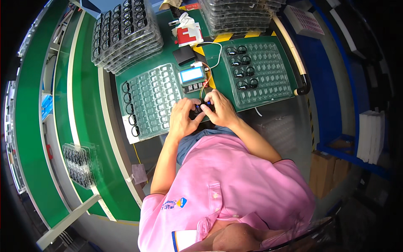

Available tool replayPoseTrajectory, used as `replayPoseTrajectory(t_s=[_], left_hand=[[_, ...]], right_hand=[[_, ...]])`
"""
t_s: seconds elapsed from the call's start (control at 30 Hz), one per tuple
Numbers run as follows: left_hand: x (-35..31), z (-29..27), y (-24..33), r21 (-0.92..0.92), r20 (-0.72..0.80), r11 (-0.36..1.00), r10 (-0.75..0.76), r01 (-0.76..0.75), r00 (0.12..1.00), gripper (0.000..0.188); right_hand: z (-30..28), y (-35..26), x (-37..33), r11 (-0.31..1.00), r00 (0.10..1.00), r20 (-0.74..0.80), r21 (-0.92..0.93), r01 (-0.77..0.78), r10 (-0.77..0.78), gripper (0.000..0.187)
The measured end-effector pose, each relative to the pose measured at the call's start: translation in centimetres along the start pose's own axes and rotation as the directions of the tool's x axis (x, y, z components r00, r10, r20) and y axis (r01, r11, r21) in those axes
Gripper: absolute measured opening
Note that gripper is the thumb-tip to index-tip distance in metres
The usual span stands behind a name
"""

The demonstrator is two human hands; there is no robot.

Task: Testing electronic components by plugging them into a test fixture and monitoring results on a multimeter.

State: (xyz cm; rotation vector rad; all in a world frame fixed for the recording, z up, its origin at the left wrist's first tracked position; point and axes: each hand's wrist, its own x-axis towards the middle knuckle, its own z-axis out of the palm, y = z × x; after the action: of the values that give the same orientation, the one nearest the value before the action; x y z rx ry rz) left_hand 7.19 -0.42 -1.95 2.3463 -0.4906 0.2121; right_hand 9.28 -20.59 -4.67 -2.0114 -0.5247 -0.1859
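At the table's front edge, my left hand and my right hand pinch a small black device with blue lights between thumbs and fingers. The fingers cover much of it, so its full shape is hidden. Coloured wires run toward it from a small circuit board with a lit screen, just beyond my hands. A row of small keys sits below that screen. On the left lies a clear plastic tray with several black loop-shaped bands along its left side.
Another clear tray on the right holds several black bands in its left columns. Stacks of trays stand at the back left and back right. A black box and a white cable lie behind the screen. A green conveyor runs along the left.
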Motion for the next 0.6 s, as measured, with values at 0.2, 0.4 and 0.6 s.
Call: replayPoseTrajectory(t_s=[0.2,0.4,0.6], left_hand=[[0.2,-0.4,-0.3,-0.274,0.079,0.952,-0.122,0.139,0.989,0.039],[1.8,-2.2,1.9,-0.254,0.134,0.927,-0.248,0.275,0.959,0.036],[3.8,1.0,5.8,-0.197,0.096,0.971,-0.115,0.132,0.989,0.038]], right_hand=[[-1.2,-0.3,-0.4,0.969,0.995,-0.003,0.226,-0.101,0.104,0.02],[-9.3,-0.6,-1.2,0.999,0.989,-0.148,0.037,-0.026,0.031,0.022],[-15.2,3.4,-4.9,0.975,0.973,-0.221,-0.222,0.017,-0.067,0.018]])
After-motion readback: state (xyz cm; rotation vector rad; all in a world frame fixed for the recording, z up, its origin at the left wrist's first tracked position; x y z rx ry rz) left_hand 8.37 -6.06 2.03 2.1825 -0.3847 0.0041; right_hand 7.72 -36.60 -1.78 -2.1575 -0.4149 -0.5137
